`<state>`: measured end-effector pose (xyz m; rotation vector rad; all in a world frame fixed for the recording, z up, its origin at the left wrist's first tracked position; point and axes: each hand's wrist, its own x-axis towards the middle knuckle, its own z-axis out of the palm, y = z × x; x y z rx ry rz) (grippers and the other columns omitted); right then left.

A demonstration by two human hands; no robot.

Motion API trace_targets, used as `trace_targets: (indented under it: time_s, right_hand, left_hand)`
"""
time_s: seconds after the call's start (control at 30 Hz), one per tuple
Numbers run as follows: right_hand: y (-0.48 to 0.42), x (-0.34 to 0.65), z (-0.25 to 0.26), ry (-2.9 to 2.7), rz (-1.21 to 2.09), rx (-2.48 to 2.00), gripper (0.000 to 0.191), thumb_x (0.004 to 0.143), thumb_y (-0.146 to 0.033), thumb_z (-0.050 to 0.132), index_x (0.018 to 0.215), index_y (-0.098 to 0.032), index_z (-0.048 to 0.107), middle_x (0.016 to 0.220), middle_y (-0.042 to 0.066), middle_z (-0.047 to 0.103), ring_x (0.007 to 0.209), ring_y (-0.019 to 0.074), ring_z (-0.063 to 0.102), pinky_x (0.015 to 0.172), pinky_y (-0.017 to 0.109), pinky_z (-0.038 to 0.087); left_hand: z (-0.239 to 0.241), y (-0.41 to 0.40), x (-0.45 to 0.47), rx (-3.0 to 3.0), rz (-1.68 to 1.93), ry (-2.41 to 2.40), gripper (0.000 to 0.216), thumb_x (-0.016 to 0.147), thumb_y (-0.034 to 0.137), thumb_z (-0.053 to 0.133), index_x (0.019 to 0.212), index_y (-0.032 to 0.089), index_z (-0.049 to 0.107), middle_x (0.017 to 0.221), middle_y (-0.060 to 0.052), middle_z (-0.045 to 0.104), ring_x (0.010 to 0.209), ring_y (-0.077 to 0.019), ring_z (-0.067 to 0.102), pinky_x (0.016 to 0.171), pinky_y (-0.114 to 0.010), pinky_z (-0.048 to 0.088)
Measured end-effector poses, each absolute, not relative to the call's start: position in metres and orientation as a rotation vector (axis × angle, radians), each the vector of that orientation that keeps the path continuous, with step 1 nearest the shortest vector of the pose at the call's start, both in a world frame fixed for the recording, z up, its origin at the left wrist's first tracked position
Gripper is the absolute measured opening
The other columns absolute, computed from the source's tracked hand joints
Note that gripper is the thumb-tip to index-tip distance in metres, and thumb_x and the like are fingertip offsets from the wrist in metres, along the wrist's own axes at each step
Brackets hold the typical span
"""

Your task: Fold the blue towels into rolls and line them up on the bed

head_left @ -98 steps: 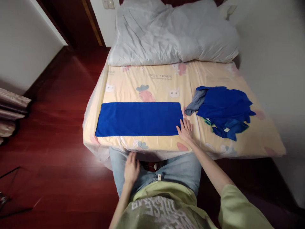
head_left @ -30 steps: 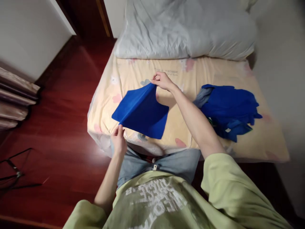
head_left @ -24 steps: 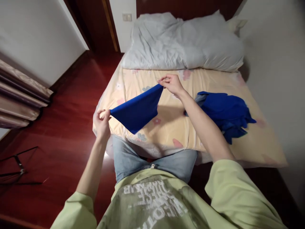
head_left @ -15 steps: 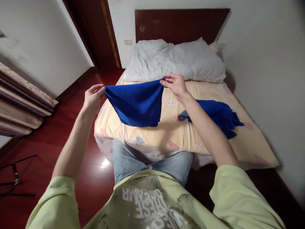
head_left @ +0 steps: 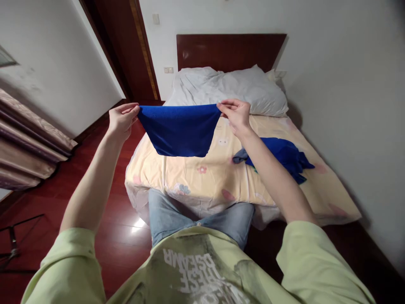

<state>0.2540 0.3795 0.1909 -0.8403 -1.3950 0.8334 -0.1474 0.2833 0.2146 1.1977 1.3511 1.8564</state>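
Note:
A blue cloth (head_left: 182, 131) hangs stretched between my two hands above the bed. My left hand (head_left: 122, 119) pinches its upper left corner, and my right hand (head_left: 236, 115) pinches the upper right one. The top edge runs nearly straight and level, while the narrower lower edge hangs free over the bedspread. Beyond my right forearm lies a crumpled heap of blue cloth (head_left: 284, 154) on the bed, with a greyish piece (head_left: 240, 156) sticking out at its left. My forearm hides part of that heap.
The bed has a yellow patterned bedspread (head_left: 202, 181), pale pillows (head_left: 234, 88) and a dark wooden headboard (head_left: 230, 50). Curtains (head_left: 28, 143) hang at the left. A black metal stand (head_left: 12, 242) is on the red floor (head_left: 123, 253). A wall borders the bed's right side.
The cloth's top edge has been pulled straighter and levelled, and its lower edge has risen. My hands are slightly farther apart. The camera view has tilted up a little.

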Motion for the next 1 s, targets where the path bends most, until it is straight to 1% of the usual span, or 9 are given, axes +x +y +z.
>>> trace_targets:
  time_s: [0.1,0.3,0.43,0.53,0.6,0.7,0.77,0.9,1.0]
  right_hand:
    - [0.382,0.251,0.192,-1.359,0.84,-0.826,0.051,0.074,-0.058,0.091,0.1,-0.017,0.075,0.091,0.005,0.078,0.087,0.0194,0.077,0.071,0.028,0.066]
    - [0.376,0.251,0.194,-1.459,0.857,-0.752,0.051,0.072,-0.048,0.095,0.108,-0.017,0.077,0.102,0.006,0.079,0.102,0.0225,0.076,0.086,0.037,0.067]
    - [0.362,0.257,0.193,-1.56,0.751,-0.753,0.043,0.074,-0.038,0.094,0.106,-0.016,0.078,0.105,0.008,0.079,0.105,0.0236,0.075,0.092,0.04,0.066]
    - [0.35,0.263,0.191,-1.612,0.637,-0.811,0.032,0.079,-0.038,0.09,0.1,-0.016,0.078,0.098,0.007,0.079,0.099,0.0237,0.076,0.088,0.038,0.067]
    - [0.341,0.269,0.189,-1.639,0.563,-0.844,0.028,0.081,-0.038,0.089,0.095,-0.016,0.078,0.092,0.006,0.078,0.094,0.0229,0.076,0.086,0.037,0.067]
    - [0.321,0.279,0.184,-1.691,0.471,-0.869,0.028,0.08,-0.04,0.09,0.09,-0.017,0.077,0.091,0.006,0.076,0.089,0.0218,0.076,0.082,0.035,0.066]
    - [0.303,0.287,0.179,-1.716,0.457,-0.898,0.031,0.079,-0.044,0.09,0.089,-0.017,0.076,0.089,0.005,0.075,0.085,0.0212,0.075,0.077,0.034,0.066]
    - [0.256,0.305,0.168,-1.757,0.587,-1.023,0.041,0.078,-0.057,0.089,0.084,-0.019,0.074,0.075,0.003,0.072,0.07,0.0197,0.072,0.066,0.031,0.063]
    - [0.219,0.321,0.164,-1.833,0.713,-1.075,0.044,0.078,-0.062,0.087,0.086,-0.021,0.076,0.078,0.005,0.074,0.071,0.0201,0.072,0.067,0.032,0.063]
  left_hand:
    - [0.215,0.281,-0.145,1.171,1.859,1.34,0.056,0.06,0.037,0.104,0.098,0.008,0.075,0.073,0.0,0.07,0.067,-0.0061,0.059,0.069,-0.024,0.054]
    - [0.216,0.273,-0.14,1.207,1.846,1.402,0.042,0.071,0.027,0.099,0.1,0.007,0.074,0.076,0.0,0.069,0.073,-0.0077,0.064,0.084,-0.035,0.062]
    - [0.215,0.266,-0.145,1.322,1.829,1.387,0.047,0.069,0.024,0.1,0.104,0.006,0.074,0.075,0.001,0.069,0.074,-0.0089,0.065,0.09,-0.041,0.063]
    - [0.215,0.255,-0.146,1.438,1.796,1.417,0.048,0.067,0.022,0.099,0.105,0.004,0.076,0.074,0.0,0.068,0.072,-0.0104,0.065,0.088,-0.043,0.064]
    - [0.215,0.243,-0.144,1.523,1.767,1.53,0.042,0.07,0.023,0.096,0.102,0.004,0.078,0.072,0.0,0.068,0.07,-0.0113,0.065,0.081,-0.04,0.064]
    - [0.216,0.219,-0.138,1.754,1.691,1.757,0.028,0.075,0.028,0.091,0.095,0.01,0.083,0.077,-0.001,0.072,0.068,-0.0109,0.063,0.071,-0.031,0.06]
    - [0.216,0.2,-0.133,1.914,1.647,1.841,0.023,0.077,0.032,0.089,0.09,0.014,0.084,0.086,-0.002,0.075,0.071,-0.0113,0.064,0.069,-0.029,0.059]
    - [0.209,0.158,-0.125,1.983,1.522,1.845,0.024,0.082,0.043,0.083,0.092,0.021,0.084,0.096,-0.003,0.079,0.079,-0.0171,0.071,0.076,-0.038,0.062]
    - [0.2,0.123,-0.126,1.893,1.306,1.868,0.023,0.086,0.052,0.076,0.096,0.032,0.083,0.096,0.001,0.079,0.081,-0.0205,0.073,0.077,-0.042,0.064]
